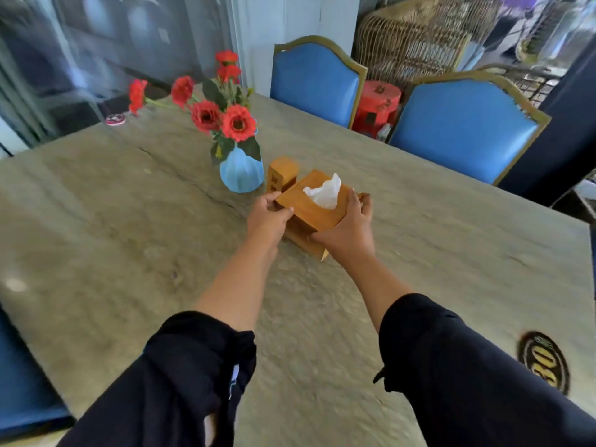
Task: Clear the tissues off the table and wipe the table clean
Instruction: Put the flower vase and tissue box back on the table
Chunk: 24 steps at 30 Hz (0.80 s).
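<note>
Two hands (pixel 267 217) (pixel 350 232), fingers clamped on wooden tissue box (pixel 314 208), blue vase (pixel 240 172) and wooden block (pixel 281 175) just behind.

Red flowers (pixel 225 114) with dark green leaves fill a pale blue ribbed vase (pixel 241 174) on a mottled grey-beige stone table (pixel 113 204). A white tissue (pixel 324 192) tops a honey-brown wooden box (pixel 317 211). Beyond stand bright blue chairs (pixel 464 127) with olive-gold frames, a red stool (pixel 377 104) and a black-and-gold round emblem (pixel 545 361).
</note>
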Each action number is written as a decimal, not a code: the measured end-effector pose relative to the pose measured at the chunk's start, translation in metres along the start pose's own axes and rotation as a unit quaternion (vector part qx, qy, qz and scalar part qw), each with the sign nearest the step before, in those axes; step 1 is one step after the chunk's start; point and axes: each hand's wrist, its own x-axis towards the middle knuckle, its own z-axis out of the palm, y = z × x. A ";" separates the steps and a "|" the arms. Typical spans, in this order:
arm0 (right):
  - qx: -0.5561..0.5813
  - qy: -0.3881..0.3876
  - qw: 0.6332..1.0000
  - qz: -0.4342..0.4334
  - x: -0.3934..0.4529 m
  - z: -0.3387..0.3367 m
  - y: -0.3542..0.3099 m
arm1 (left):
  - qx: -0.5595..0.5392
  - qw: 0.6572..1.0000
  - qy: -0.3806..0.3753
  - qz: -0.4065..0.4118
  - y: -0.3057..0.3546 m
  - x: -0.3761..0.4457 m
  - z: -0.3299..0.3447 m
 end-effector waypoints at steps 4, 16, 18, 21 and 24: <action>-0.011 -0.009 1.000 -0.003 0.015 0.016 0.003 | -0.014 1.000 0.000 -0.013 -0.012 0.023 -0.005; 0.044 0.032 0.999 -0.003 -0.017 0.040 0.018 | 0.059 0.997 0.047 0.023 -0.040 -0.023 0.003; 0.061 0.044 0.997 -0.009 -0.019 0.044 0.022 | 0.026 1.000 0.002 0.011 -0.050 -0.031 0.009; 0.062 0.050 0.997 -0.007 -0.011 0.045 0.021 | -0.016 0.999 -0.041 0.001 -0.061 -0.023 0.014; 0.062 0.043 0.997 -0.008 -0.002 0.044 0.018 | -0.022 0.999 -0.044 -0.001 -0.055 -0.019 0.016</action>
